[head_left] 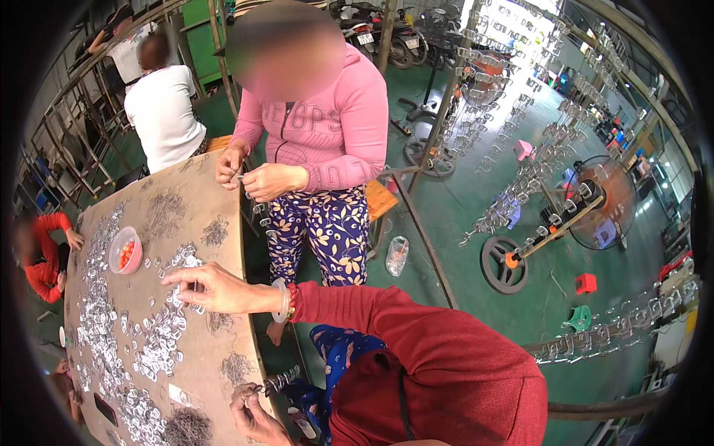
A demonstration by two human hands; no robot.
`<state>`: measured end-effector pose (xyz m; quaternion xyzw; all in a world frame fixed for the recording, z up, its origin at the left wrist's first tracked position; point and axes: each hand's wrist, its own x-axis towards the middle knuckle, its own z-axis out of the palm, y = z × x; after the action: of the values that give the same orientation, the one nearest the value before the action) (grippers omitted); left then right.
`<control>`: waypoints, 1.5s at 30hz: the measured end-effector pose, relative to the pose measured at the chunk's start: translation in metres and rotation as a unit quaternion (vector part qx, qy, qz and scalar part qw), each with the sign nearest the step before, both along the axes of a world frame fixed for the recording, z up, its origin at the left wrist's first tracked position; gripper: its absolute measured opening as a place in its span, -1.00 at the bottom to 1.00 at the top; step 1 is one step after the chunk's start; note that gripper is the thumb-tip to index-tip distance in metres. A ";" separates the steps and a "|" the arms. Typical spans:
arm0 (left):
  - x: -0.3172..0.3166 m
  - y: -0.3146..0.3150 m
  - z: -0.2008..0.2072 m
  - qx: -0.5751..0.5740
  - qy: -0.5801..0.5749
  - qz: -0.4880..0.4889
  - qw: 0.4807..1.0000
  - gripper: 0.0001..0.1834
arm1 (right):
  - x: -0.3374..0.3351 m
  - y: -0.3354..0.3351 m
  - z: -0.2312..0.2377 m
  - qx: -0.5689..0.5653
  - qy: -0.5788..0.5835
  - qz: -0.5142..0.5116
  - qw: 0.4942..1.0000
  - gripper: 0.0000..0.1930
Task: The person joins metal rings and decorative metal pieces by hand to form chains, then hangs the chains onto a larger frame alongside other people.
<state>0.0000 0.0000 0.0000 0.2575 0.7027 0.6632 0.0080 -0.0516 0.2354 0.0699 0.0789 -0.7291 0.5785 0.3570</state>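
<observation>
Evidently, clips (111, 357) and wires (187, 428) crowd the tabletop (227, 195)

The right hand (208, 289) reaches over the tabletop from the edge beside the person, fingers loosely spread, thumb and forefinger parted. A clip lies right by its forefinger; whether the two touch, I cannot tell. The left hand (256, 418), near the same edge, has its fingertips pinched together on a small dark piece (257, 389). A strung row (282, 380) hangs just beyond that edge, close by the pinch; I cannot tell whether it joins the piece.

The clips lie in a long band toward the far edge, with smaller heaps nearer the middle.

The likeliest trouble looks to be a dropped piece: the left hand works at the very edge, so a loosened pinch could let it fall to the floor. The wires lie in loose tangles, so pulling one might drag out several. A sweeping right wrist could also scatter clips or nudge the bowl (136, 266).

By count: two hands of the person, one bowl holding orange pieces (126, 254), one phone (104, 406), one white card (179, 395), and one co-worker (320, 141) in pink standing at the same edge. The wires form about five heaps; the clips overlap too much to number.
</observation>
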 end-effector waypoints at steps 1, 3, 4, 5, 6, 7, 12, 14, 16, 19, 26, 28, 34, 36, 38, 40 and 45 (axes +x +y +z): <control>-0.002 0.001 0.001 0.001 0.005 -0.003 1.000 -0.94 | -0.001 -0.001 0.002 0.006 0.006 0.002 1.000 -0.65; 0.000 0.002 0.000 0.004 0.000 -0.007 1.000 -0.95 | 0.003 -0.001 0.001 0.013 0.013 0.005 1.000 -0.63; 0.005 0.002 -0.003 0.006 -0.010 -0.008 1.000 -0.95 | 0.007 -0.001 -0.001 0.015 0.014 0.007 1.000 -0.62; 0.009 0.002 -0.005 0.007 -0.020 -0.008 1.000 -0.96 | 0.010 -0.001 -0.003 0.017 0.016 0.009 1.000 -0.61; 0.009 0.002 -0.004 -0.002 -0.018 -0.009 1.000 -0.96 | 0.010 -0.001 -0.002 0.018 0.022 0.002 1.000 -0.62; 0.009 0.003 -0.001 -0.011 -0.015 -0.009 1.000 -0.96 | 0.009 0.000 -0.002 0.020 0.027 -0.005 0.999 -0.63; 0.007 0.004 -0.003 -0.017 -0.012 -0.006 1.000 -0.95 | 0.015 0.000 0.004 0.027 -0.004 -0.012 1.000 -0.63; 0.005 0.005 -0.004 -0.010 -0.011 -0.008 1.000 -0.95 | 0.012 0.000 0.000 0.023 0.004 -0.010 1.000 -0.63; 0.002 0.005 -0.007 -0.005 -0.002 -0.014 1.000 -0.96 | 0.010 0.001 -0.003 0.024 0.013 -0.002 1.000 -0.62; 0.000 0.005 -0.009 0.003 -0.014 -0.021 1.000 -0.97 | 0.011 0.001 -0.003 0.025 0.013 0.002 1.000 -0.62; -0.004 0.006 -0.013 0.011 -0.011 -0.025 1.000 -0.97 | 0.003 0.011 -0.002 0.070 -0.017 0.017 0.997 -0.60; -0.008 0.004 -0.014 -0.002 -0.003 -0.019 1.000 -0.96 | -0.045 0.005 -0.024 0.176 -0.139 0.057 0.973 -0.58; 0.009 0.014 -0.012 -0.021 -0.006 -0.003 1.000 -0.94 | -0.166 -0.012 -0.168 0.474 -0.158 -0.076 0.863 -0.68; 0.006 0.012 -0.012 0.014 0.028 -0.038 0.999 -0.94 | -0.184 -0.011 -0.199 0.568 -0.096 -0.098 0.811 -0.72; 0.001 0.010 -0.006 0.022 0.059 -0.038 0.997 -0.94 | -0.209 -0.021 -0.195 0.447 -0.187 0.040 0.874 -0.75; -0.004 -0.002 0.005 -0.013 0.070 0.027 0.997 -0.93 | -0.206 -0.040 -0.185 0.301 -0.175 0.074 0.934 -0.74; -0.020 0.008 0.013 0.050 0.135 -0.108 0.984 -0.92 | -0.217 0.058 -0.159 0.432 -0.040 0.001 0.901 -0.67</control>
<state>-0.0198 0.0083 0.0126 0.4192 0.6310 0.6522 -0.0278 -0.2689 0.2935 -0.0888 0.2028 -0.9210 0.2103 0.2576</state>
